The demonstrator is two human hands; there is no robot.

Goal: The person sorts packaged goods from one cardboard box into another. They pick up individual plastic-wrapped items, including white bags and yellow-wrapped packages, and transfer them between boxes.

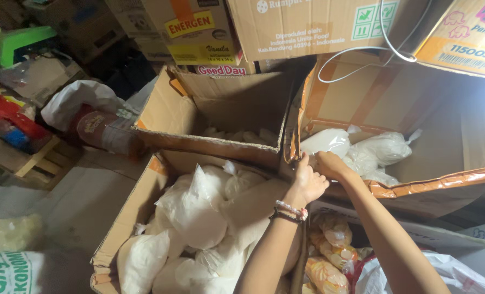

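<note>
- Left hand (307,182) and right hand (329,163) meet at frame centre, fingers curled shut on the torn flap edge (292,152) of the cardboard box (416,188).
- The flap edge runs upward from both hands, equally near each.
- White bags (370,152) lie right of them; another filled box (136,209) sits lower left.

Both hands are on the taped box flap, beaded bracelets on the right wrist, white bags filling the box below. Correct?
Not quite. In the head view the bracelets sit on the left wrist, not the right. The rest holds: left hand and right hand are on the taped box flap, and white bags fill the box below.
</note>
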